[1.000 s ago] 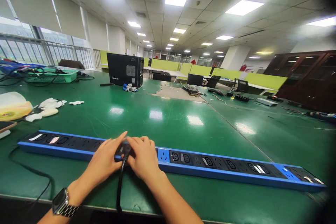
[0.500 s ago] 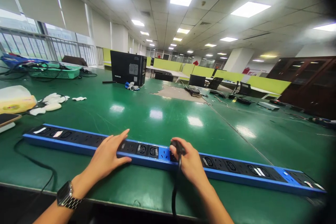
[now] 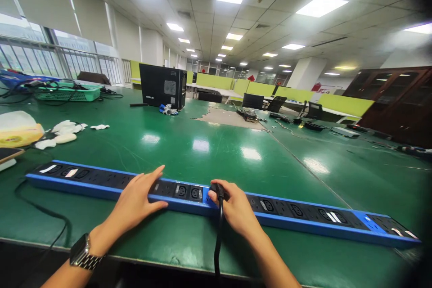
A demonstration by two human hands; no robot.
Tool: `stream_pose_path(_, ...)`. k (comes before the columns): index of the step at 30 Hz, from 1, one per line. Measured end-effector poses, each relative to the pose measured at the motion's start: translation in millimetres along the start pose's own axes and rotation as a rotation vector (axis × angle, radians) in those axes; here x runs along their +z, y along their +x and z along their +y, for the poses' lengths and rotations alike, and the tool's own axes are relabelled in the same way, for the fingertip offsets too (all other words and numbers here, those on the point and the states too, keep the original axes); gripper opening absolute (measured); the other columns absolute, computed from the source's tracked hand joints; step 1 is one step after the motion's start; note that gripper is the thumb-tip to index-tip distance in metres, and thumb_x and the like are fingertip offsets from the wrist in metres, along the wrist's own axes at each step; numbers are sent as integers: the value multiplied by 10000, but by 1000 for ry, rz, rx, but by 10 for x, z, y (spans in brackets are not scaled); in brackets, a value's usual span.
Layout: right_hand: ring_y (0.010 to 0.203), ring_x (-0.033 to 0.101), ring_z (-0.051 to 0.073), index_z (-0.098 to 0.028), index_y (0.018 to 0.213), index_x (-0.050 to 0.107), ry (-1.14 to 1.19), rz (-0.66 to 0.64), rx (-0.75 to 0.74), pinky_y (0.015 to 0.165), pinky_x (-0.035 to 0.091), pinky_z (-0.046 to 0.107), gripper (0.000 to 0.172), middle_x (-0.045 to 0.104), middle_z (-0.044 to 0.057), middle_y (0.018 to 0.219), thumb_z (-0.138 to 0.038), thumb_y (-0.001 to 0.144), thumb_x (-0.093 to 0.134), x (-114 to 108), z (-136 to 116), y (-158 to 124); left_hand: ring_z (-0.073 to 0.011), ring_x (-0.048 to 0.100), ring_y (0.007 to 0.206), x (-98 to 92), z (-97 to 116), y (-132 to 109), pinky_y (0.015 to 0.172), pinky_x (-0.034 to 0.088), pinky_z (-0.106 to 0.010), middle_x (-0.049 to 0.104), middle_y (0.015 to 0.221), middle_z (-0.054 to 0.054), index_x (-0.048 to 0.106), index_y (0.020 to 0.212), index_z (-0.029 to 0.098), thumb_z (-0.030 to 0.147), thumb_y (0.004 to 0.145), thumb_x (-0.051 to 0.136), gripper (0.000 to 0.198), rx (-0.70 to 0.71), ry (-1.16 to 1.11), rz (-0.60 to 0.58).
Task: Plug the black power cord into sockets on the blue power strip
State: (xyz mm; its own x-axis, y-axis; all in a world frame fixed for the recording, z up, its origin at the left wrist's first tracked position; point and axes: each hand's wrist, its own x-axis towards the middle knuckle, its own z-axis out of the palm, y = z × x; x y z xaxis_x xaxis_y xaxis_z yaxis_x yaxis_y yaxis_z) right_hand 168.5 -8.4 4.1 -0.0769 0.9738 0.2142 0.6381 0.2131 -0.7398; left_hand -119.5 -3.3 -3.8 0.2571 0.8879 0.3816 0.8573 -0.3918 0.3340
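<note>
A long blue and black power strip lies across the table in front of me. My left hand, with a watch on its wrist, straddles the strip left of its middle. Its thumb is along the near side and its fingers reach over the far side. Between the thumb and fingers of my right hand is a black power plug, held over the blue socket section near the middle. Its thick cord drops past the table's front edge. My fingers hide the plug's prongs, so I cannot tell whether they are inserted.
A black computer case stands at the back, with gloves before it. At the left are a green basket of cables, a yellow packet and crumpled white pieces. Electronic parts lie toward the back right.
My right hand has moved a little left along the strip with the plug, now over the blue socket section. My left hand stays in place on the strip.
</note>
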Motion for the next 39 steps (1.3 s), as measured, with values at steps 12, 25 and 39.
stream_pose_path(12,835,610,200,-239,1013,705,11,-10,-14,784,454,324,401,694,41,877,-549,800,567,-88,37,91,-296,574,1205,4,-12,-9,1072,374,-533,598,1348,-88,305,1458,261,409,754,731,836,29,34,22)
stream_pose_path(25,819,608,197,-228,938,710,-69,-127,21,773,440,320,346,703,24,845,-510,805,560,-127,-192,118,-294,568,1208,11,-11,-7,1082,356,-541,587,1360,-99,293,1460,249,402,750,742,854,30,38,6)
stream_pose_path(39,1147,530,252,-283,1301,557,-256,-13,-157,1022,384,450,545,627,43,1267,-351,778,693,19,-112,-157,-321,543,1222,6,23,-24,1048,413,-531,589,1348,-104,445,1392,239,453,776,703,701,69,-64,55)
